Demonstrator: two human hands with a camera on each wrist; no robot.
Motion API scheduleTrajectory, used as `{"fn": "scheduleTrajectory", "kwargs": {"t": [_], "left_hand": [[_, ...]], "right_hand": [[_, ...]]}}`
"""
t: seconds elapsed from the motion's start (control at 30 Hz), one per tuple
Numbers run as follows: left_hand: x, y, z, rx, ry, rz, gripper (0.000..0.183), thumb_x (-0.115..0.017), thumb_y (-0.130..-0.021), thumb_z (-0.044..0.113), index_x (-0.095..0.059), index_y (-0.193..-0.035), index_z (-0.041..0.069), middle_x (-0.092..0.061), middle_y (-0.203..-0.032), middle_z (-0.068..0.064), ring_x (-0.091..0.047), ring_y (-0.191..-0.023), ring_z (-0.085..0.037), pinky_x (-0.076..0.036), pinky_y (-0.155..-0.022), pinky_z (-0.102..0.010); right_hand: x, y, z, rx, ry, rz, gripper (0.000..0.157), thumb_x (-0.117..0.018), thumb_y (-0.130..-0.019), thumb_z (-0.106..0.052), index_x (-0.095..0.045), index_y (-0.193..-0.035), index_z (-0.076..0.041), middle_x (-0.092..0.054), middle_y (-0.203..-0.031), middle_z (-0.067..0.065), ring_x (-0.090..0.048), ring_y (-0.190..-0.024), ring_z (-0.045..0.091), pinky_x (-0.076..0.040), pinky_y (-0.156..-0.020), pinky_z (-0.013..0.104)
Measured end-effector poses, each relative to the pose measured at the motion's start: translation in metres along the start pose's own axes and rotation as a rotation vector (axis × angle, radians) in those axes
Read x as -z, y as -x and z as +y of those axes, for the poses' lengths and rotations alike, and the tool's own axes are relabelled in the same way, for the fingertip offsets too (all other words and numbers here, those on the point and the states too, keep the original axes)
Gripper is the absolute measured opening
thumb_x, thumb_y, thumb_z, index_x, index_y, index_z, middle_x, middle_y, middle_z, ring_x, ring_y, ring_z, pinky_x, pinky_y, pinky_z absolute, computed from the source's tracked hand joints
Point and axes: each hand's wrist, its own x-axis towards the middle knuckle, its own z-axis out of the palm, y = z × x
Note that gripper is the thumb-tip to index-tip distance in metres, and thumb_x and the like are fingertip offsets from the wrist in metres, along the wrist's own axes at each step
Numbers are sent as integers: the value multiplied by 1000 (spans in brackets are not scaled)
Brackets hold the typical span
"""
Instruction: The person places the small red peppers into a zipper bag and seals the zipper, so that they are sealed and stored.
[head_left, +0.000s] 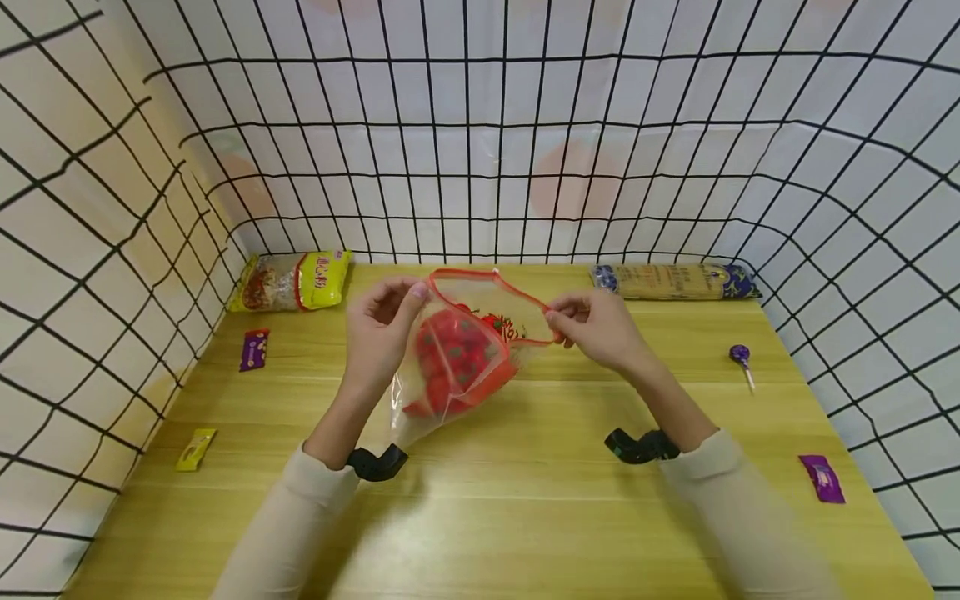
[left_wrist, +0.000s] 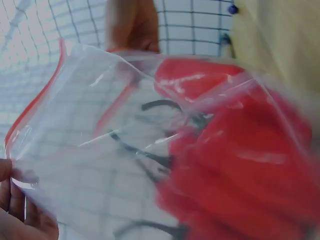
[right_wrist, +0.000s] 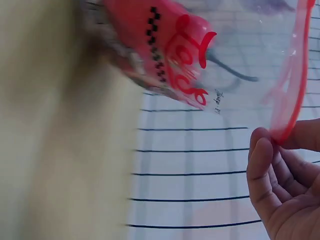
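A clear zip bag (head_left: 407, 423) with a red zip edge hangs tilted over the middle of the table, its mouth spread apart. Inside are several red peppers (head_left: 453, 354) with dark green stems, bunched toward the bottom (left_wrist: 240, 165). My left hand (head_left: 378, 337) pinches one corner of the mouth between thumb and fingers. At the opposite corner, my right hand (head_left: 600, 327) pinches the red edge, which the right wrist view shows between thumb and fingertips. Red lettering and a black checked strip are printed on the bag (right_wrist: 187, 65).
A yellow food packet (head_left: 292, 282) lies back left, a long noodle-like packet (head_left: 675, 282) back right. Small wrapped sweets lie at the left, purple (head_left: 254, 350) and yellow (head_left: 197, 450). On the right are a lollipop (head_left: 740, 354) and a purple sweet (head_left: 822, 479). Black wire grid (head_left: 502, 125) surrounds the table.
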Motion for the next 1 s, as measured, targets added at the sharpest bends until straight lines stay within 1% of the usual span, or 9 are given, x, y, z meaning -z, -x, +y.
{"fn": "scheduleTrajectory", "kwargs": {"t": [0.2, 0.27, 0.37, 0.5, 0.57, 0.63, 0.8, 0.87, 1.0], "left_hand": [[-34, -7, 30, -261, -26, 43, 10, -69, -88, 0, -70, -98, -2, -71, -90, -7, -64, -79, -18, -54, -74, -26], [-51, -4, 34, -364, -39, 15, 11, -70, -86, -2, -72, -97, -1, -72, -92, -9, -66, -81, -19, -56, -76, -29], [-71, 5, 39, -476, -147, -45, 11, -71, -87, 3, -74, -97, 4, -73, -92, -7, -66, -80, -15, -55, -73, -28], [-71, 15, 32, -552, -277, -59, 10, -71, -89, 10, -74, -98, 7, -72, -90, -4, -65, -79, -10, -54, -72, -24], [-60, 15, 25, -545, -244, -11, 10, -69, -88, 3, -72, -97, 1, -69, -88, -9, -63, -80, -14, -53, -73, -23], [-48, 12, 22, -477, -206, 6, 17, -65, -87, -4, -68, -103, -3, -66, -96, -14, -61, -87, -21, -53, -79, -29], [-34, 1, 22, -173, -174, -176, 33, -62, -91, -3, -60, -124, -3, -61, -122, -17, -57, -113, -23, -49, -98, -44], [-35, -2, 23, -104, -156, -197, 27, -63, -92, 1, -63, -118, -4, -66, -115, -19, -63, -107, -17, -51, -97, -41], [-42, -7, 32, -107, -121, -102, 14, -65, -92, 5, -69, -101, -6, -69, -89, -24, -69, -81, -17, -56, -79, -27]], "right_hand": [[43, -30, -59, 112, 82, 28, 20, -62, -96, -28, -70, -104, -12, -69, -83, 10, -65, -70, 21, -54, -63, 32], [49, -37, -76, 160, 101, -10, 20, -61, -96, -29, -70, -104, -13, -68, -85, 9, -64, -73, 21, -53, -65, 33], [56, -39, -94, 219, 135, -103, 17, -59, -97, -27, -70, -105, -16, -68, -91, 7, -61, -80, 23, -52, -68, 36], [61, -37, -98, 215, 195, -164, 17, -57, -99, -25, -69, -109, -19, -69, -98, 2, -61, -88, 22, -49, -71, 40], [64, -34, -95, 181, 197, -155, 17, -57, -99, -26, -69, -110, -19, -68, -101, 1, -61, -90, 21, -48, -74, 39], [66, -32, -91, 148, 182, -132, 18, -57, -99, -28, -68, -110, -19, -67, -104, 2, -61, -91, 21, -48, -76, 39], [65, -31, -86, 130, 181, -86, 19, -57, -99, -31, -68, -109, -19, -65, -108, 2, -60, -92, 21, -47, -80, 39], [63, -30, -88, 151, 210, -68, 20, -58, -98, -31, -68, -110, -18, -65, -107, 1, -60, -94, 19, -47, -82, 38], [58, -23, -96, 245, 240, -37, 25, -60, -96, -35, -67, -113, -19, -65, -112, -4, -58, -104, 14, -48, -90, 38]]}}
